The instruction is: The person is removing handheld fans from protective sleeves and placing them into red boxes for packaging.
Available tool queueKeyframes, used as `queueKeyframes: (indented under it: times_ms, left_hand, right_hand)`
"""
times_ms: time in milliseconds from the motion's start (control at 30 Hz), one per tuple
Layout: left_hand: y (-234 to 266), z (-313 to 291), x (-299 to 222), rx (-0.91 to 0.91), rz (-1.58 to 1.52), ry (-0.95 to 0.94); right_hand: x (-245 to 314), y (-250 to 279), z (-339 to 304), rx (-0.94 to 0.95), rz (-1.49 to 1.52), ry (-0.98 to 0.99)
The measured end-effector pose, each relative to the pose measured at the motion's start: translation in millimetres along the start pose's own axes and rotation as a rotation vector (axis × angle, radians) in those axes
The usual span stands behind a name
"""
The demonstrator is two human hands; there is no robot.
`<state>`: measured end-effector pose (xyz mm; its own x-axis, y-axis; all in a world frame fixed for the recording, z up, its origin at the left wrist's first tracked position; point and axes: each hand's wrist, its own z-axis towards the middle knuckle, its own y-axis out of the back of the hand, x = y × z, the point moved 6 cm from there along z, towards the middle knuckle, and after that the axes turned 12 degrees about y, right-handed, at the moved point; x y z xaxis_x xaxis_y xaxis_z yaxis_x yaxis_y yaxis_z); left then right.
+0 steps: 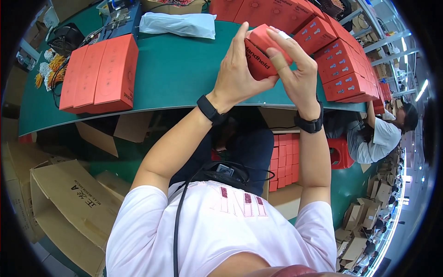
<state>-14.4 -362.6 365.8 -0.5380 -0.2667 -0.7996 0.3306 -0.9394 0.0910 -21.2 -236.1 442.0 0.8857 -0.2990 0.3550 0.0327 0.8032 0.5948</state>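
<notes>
Above the green table (170,69), near its front edge, I hold a small red carton (259,62) tilted between both hands. My left hand (235,71) wraps its left side, the thumb along the lower edge and a finger reaching up past the far end. Over the upper right end curve the fingers of my right hand (297,69), its thumb pressed on the carton's face. Tan tape covers that thumb, and a white wrap is on one finger. Whether the upper end flap is fully closed, I cannot tell. Black bands circle both wrists.
Three red cartons (99,74) stand left, near a blue metal device (122,23) and a white packet (177,24). More red cartons (341,64) line the back and right. Below are an open brown box (76,198) and packed red cartons (286,159). Another person (380,136) sits right.
</notes>
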Motion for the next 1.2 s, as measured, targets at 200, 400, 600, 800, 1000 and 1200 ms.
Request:
queueKeyframes:
  times_ms: [200,400,600,800,1000,1200]
  left_hand:
    - [-1.9,0.0,2.3,0.032,0.004,0.026]
    - [-2.5,-12.0,13.1,0.112,-0.012,0.171]
    - [90.9,-53.2,-14.9,0.195,0.393,0.111]
    - [202.6,-74.2,-49.4,-0.008,0.596,0.146]
    - [277.8,-104.9,-54.0,-0.41,0.818,0.156]
    - [306.2,-144.5,-11.3,-0.569,0.575,0.402]
  right_hand:
    - [15.2,-1.1,5.8,0.153,-0.306,0.243]
    - [26.8,-5.8,16.8,0.28,-0.592,0.034]
    - [-57.0,33.0,70.1,0.68,-0.517,-0.186]
    - [-238.7,138.7,68.4,0.643,-0.6,0.027]
    - [-252.6,114.4,29.7,0.711,-0.894,0.052]
    - [86.5,-145.7,53.3,0.448,-0.083,0.429]
